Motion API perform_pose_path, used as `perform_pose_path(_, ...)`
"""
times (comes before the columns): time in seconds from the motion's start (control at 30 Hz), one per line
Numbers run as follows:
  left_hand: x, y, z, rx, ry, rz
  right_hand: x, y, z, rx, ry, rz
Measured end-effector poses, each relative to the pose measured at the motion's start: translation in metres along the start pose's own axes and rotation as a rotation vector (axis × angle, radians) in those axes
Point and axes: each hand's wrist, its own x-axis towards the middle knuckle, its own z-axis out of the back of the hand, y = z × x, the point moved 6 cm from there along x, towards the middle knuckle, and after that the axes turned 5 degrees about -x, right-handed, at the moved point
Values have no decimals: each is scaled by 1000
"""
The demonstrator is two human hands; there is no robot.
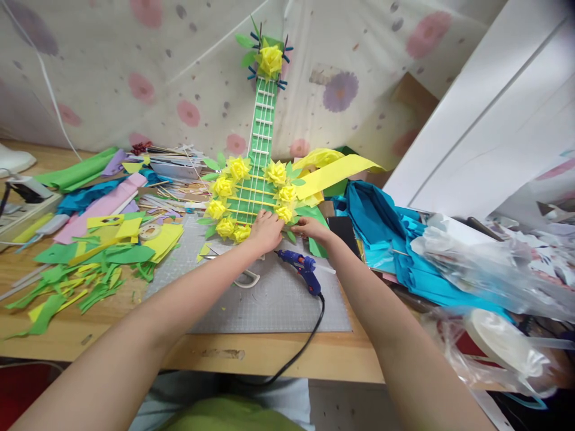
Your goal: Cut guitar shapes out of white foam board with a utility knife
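Note:
A green paper guitar (263, 140) with white strings leans upright against the wall, yellow paper flowers and green leaves round its body and one flower on its head. My left hand (266, 231) is at the lower right of the body, its fingers bent against the edge; what they hold, if anything, is hidden. Just right of it, my right hand (311, 228) pinches something small by a green leaf under the lowest right flower. A blue glue gun (302, 267) lies below my hands on the grey cutting mat (269, 311). Scissors (246, 279) lie partly under my left forearm.
Green and yellow paper scraps (96, 263) cover the left of the wooden table (314, 357). Sticks and paper pieces (177, 173) lie behind them. Blue crepe paper (381, 221) and plastic bags (489, 263) are piled at the right. The glue gun's black cord (300, 353) runs over the front edge.

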Motion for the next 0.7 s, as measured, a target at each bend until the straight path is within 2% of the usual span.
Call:
perform_pose_path(0.17,0,-3,2,34,-24,-30,0,0,0,27,10,7)
perform_pose_path(0.43,-3,-1,5,-28,-50,-30,1,-2,0,37,-8,4)
perform_pose_path(0.57,-4,8,20,-135,-159,-3,0,-4,-2,52,-54,-33)
perform_pose_path(0.7,-12,39,41,-280,-325,147,1,-5,-4,30,-39,-42)
